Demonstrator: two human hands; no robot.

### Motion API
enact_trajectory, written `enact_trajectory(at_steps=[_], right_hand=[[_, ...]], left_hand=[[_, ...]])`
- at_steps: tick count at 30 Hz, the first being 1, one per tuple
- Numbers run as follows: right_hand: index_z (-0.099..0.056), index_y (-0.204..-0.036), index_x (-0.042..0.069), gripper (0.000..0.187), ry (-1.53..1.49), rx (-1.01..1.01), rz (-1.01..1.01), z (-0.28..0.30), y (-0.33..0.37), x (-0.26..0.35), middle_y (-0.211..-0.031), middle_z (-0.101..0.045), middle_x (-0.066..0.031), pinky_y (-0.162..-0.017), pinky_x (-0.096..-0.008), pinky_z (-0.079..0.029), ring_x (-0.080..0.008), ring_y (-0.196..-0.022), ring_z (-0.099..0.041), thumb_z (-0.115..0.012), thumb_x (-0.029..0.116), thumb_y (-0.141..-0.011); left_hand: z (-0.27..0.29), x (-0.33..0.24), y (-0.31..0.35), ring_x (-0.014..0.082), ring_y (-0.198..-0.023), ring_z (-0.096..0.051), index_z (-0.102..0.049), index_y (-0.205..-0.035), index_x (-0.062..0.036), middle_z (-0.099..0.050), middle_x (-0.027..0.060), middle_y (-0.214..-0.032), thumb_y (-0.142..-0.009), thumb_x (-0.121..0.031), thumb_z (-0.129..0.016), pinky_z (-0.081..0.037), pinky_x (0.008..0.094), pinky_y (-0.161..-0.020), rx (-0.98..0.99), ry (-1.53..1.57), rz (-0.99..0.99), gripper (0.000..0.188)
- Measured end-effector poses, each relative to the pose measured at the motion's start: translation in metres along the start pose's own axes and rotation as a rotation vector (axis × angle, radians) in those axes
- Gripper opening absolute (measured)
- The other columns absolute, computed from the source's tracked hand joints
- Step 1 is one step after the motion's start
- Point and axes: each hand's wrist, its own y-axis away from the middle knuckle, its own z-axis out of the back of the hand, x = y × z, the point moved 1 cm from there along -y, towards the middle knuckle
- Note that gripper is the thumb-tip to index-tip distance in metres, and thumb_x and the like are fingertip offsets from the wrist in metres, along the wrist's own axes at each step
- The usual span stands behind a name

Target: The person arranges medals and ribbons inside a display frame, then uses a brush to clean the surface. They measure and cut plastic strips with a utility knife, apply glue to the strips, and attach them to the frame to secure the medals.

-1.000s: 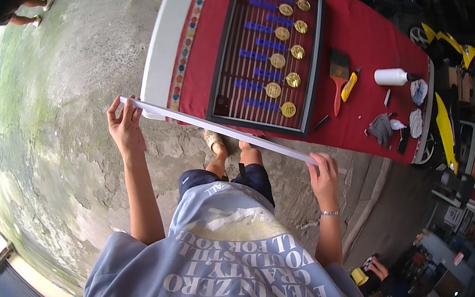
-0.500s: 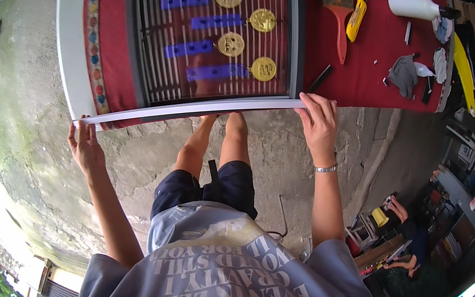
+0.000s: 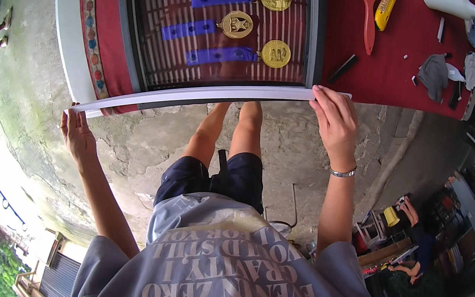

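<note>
A long, narrow white strip (image 3: 208, 96) stretches along the near edge of a shallow display frame with a dark rim (image 3: 319, 32). My left hand (image 3: 79, 136) pinches the strip's left end, past the table corner. Near its right end, my right hand (image 3: 334, 125) grips it between thumb and fingers, with a short piece sticking out beyond. Inside the frame, gold medals (image 3: 235, 25) on blue-purple ribbons (image 3: 220, 56) lie in staggered rows over a striped backing, under a shiny clear surface. Whether the strip touches the frame's edge I cannot tell.
On the red tablecloth (image 3: 383, 78) right of the frame are a brush (image 3: 369, 20), a yellow cutter (image 3: 385, 8), a white bottle (image 3: 448, 4), a grey rag (image 3: 434, 76) and a black stick (image 3: 343, 68). A person (image 3: 415, 236) is at the far lower right.
Both hands, still on the strip, have moved a little up and outward in the picture. The strip shows a broader face. The frame and tools have shifted upward and right in view.
</note>
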Motion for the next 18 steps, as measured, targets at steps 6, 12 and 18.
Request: enact_trajectory(at_steps=[6,12,18], right_hand=[[-0.068,-0.117,0.006,0.032,-0.045,0.023,-0.001,0.004,0.000,-0.002,-0.109,-0.067,-0.0068,-0.080,-0.0379,-0.054,-0.0253,-0.095,-0.066,-0.074,0.005,-0.086],[-0.068,-0.115,0.004,0.027,-0.068,0.051,-0.013,0.005,-0.006,0.002,-0.107,-0.066,-0.0089,-0.081,-0.0391,-0.053,-0.0270,-0.095,-0.065,-0.071,0.004,-0.088],[-0.067,-0.113,0.002,0.024,-0.036,0.053,-0.031,0.003,-0.007,0.002,-0.105,-0.066,-0.0091,-0.080,-0.0395,-0.053,-0.0273,-0.093,-0.065,-0.070,0.003,-0.089]], left_hand=[[0.004,0.002,-0.003,0.0301,-0.118,-0.063,-0.048,-0.125,-0.0041,-0.063,0.0246,-0.124,-0.097,-0.006,-0.064,-0.053,0.0383,-0.102,0.022,0.017,-0.022,0.032],[-0.013,0.001,0.015,0.0285,-0.114,-0.064,-0.046,-0.127,-0.0039,-0.065,0.0223,-0.119,-0.095,-0.003,-0.066,-0.055,0.0382,-0.100,-0.062,0.016,-0.024,0.037],[-0.029,0.001,0.025,0.0295,-0.113,-0.065,-0.047,-0.126,-0.0031,-0.065,0.0237,-0.119,-0.095,-0.003,-0.065,-0.057,0.0365,-0.097,-0.057,0.060,0.012,0.035]])
